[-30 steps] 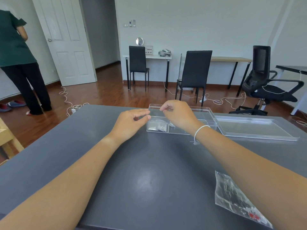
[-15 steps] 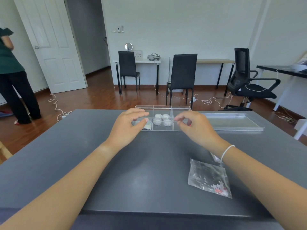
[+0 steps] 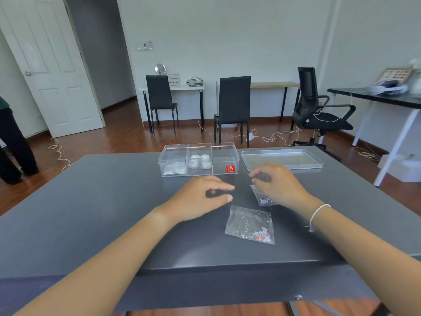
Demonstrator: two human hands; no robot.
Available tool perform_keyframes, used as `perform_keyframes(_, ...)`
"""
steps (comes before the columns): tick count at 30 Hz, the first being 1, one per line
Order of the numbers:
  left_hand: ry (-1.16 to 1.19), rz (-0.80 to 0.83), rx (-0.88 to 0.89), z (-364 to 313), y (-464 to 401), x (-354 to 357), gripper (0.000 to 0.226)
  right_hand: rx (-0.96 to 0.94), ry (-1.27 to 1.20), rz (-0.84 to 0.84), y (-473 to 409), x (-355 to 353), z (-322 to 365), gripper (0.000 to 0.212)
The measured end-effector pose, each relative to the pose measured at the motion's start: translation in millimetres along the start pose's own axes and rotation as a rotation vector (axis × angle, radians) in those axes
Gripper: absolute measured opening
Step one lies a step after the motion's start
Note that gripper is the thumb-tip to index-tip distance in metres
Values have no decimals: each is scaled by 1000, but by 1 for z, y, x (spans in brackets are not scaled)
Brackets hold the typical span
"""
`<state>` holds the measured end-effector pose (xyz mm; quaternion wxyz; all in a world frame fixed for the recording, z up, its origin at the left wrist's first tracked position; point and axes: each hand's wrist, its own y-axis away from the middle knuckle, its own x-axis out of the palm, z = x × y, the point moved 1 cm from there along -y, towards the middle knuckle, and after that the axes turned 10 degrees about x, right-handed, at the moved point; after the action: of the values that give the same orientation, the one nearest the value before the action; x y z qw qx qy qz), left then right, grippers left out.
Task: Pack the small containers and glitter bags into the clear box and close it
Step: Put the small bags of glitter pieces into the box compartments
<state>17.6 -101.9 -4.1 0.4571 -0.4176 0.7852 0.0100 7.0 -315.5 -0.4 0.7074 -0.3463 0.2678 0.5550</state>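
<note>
Clear box [image 3: 198, 159] at table's [image 3: 91, 201] far edge: glitter bag [image 3: 173, 170] in left compartment, four small containers [image 3: 199, 161] in middle, right one bare; lid [image 3: 282, 158] lies apart to its right. Left hand [image 3: 200, 199] hovers empty, fingers loosely curled. Loose bag [image 3: 250, 224] lies between hands; right hand [image 3: 280, 185], fingers half-curled, covers a second bag [image 3: 262, 197], contact unclear.

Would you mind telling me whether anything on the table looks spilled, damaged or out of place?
Nothing looks spilled or damaged. The box sits square, with four containers in its middle compartment. Two glitter bags lie outside it, one flat near the table's front, the other partly under the right hand. The lid lies off, beside the box.
</note>
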Motion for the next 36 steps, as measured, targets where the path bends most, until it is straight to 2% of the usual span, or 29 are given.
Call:
perform_keyframes(6, -94, 190, 0, -10, -1, 13, 40, 51, 75, 40, 12, -6, -15, 22)
perform_keyframes(10, -135, 233, -15, -13, -2, 15, 47, 73, 185, 40, 14, -6, -21, 28)
perform_keyframes(18, -66, 195, -36, -14, -2, 17, 33, 95, 167, 36, 13, -4, -22, 33)
perform_keyframes(26, 21, 104, -46, -14, -4, 16, 13, 47, -67, -9, 10, -3, -27, 25)
perform_keyframes(31, 40, 79, -54, -12, -6, 14, 10, 26, -103, -14, 4, 0, -25, 25)
perform_keyframes(36, 103, 34, -73, -13, -11, 9, 17, 43, -208, -19, 0, 1, -21, 25)
